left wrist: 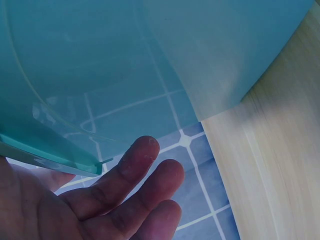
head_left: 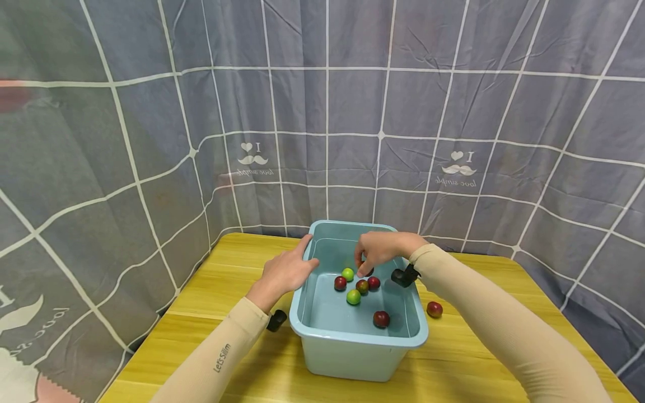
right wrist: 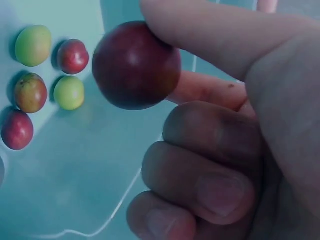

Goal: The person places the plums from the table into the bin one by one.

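Note:
A light blue plastic tub [head_left: 360, 337] stands on the table. My left hand [head_left: 288, 270] rests on its left rim, thumb over the inside. In the left wrist view the fingers [left wrist: 165, 182] extend loosely outside the wall. My right hand [head_left: 380, 247] is inside the tub, pinching a dark red plum [right wrist: 135, 65] between thumb and index finger; the other fingers curl into the palm. Below on the tub's floor lie a green fruit [head_left: 347, 274], another green fruit [head_left: 354, 296], a mottled plum [head_left: 362, 287] and several dark red plums [head_left: 381, 319].
Outside the tub, to its right, one red plum [head_left: 434, 309] lies on the yellow wooden table [head_left: 242, 263]. A grey curtain [head_left: 353, 112] with white grid lines hangs behind and at both sides. Black wrist cameras [head_left: 405, 276] sit on both sleeves.

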{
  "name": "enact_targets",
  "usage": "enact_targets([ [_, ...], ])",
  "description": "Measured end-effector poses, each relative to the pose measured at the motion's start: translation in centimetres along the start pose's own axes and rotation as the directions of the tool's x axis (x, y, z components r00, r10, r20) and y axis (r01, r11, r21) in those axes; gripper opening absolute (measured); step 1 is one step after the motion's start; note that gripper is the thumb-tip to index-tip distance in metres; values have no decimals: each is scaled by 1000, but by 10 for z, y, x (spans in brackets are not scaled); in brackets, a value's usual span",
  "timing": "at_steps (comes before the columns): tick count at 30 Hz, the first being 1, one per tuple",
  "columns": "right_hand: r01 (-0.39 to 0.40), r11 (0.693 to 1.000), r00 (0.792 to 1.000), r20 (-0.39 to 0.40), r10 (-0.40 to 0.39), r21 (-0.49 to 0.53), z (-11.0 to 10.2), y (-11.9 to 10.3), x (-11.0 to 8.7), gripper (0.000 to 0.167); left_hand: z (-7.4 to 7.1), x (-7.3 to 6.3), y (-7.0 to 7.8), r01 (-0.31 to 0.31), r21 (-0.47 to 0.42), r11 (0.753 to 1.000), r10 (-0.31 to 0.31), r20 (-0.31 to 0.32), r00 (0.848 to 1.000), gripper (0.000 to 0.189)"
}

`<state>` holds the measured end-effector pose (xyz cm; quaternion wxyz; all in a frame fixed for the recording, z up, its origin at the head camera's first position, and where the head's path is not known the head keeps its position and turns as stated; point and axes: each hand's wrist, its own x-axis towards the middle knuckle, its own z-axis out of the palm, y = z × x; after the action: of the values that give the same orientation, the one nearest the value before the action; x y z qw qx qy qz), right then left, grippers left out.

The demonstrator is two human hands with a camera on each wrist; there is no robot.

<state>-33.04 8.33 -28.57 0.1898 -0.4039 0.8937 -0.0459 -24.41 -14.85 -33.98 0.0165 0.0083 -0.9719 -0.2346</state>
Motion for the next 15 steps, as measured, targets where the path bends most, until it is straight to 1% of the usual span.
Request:
enact_targets([
  [3, -30, 1000, 999, 40, 30, -5, 1, -4, 3, 10, 0, -1, 0, 2, -1, 1000, -2, 2, 1000, 71],
  [7, -49, 999, 995, 85, 50, -22, 4, -5, 6, 10, 1, -1, 0, 0, -4, 1000, 0, 2, 1000, 71],
  [15, -93, 995, 986, 133, 98, -43, 10, 0, 12, 9, 0, -1, 0, 2, -15, 1000, -2, -2, 1000, 71],
])
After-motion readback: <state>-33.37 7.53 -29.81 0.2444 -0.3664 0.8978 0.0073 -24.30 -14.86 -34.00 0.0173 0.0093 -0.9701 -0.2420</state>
